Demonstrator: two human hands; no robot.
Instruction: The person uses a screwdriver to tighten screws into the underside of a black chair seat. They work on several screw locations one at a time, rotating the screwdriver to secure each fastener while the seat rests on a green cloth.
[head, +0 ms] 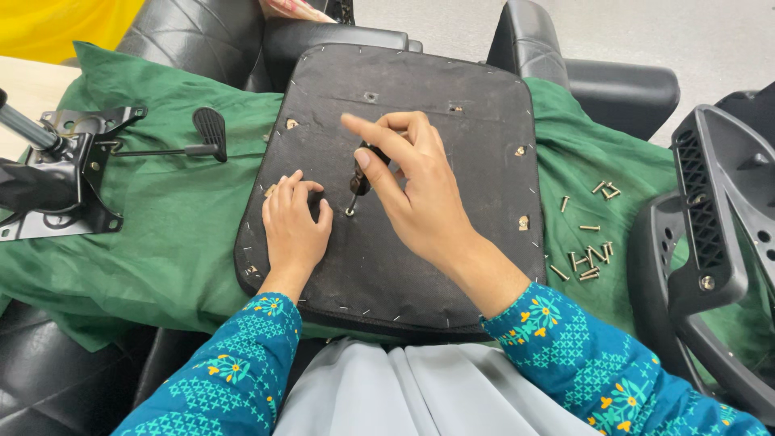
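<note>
A black chair seat pad (452, 105) lies upside down on a green cloth (178, 218), its fabric underside stapled along the rim. My right hand (412, 190) grips a small black-handled screwdriver (362, 173), held upright with its tip on a screw (349, 212) near the pad's middle. My left hand (292, 226) rests flat on the pad just left of that screw, fingers slightly curled and holding nothing.
Several brass screws (589, 257) lie loose on the cloth at the right. A black metal chair mechanism with a lever (73, 173) sits at the left. A black plastic chair back (710, 242) stands at the right edge. Black cushions (557, 64) lie behind.
</note>
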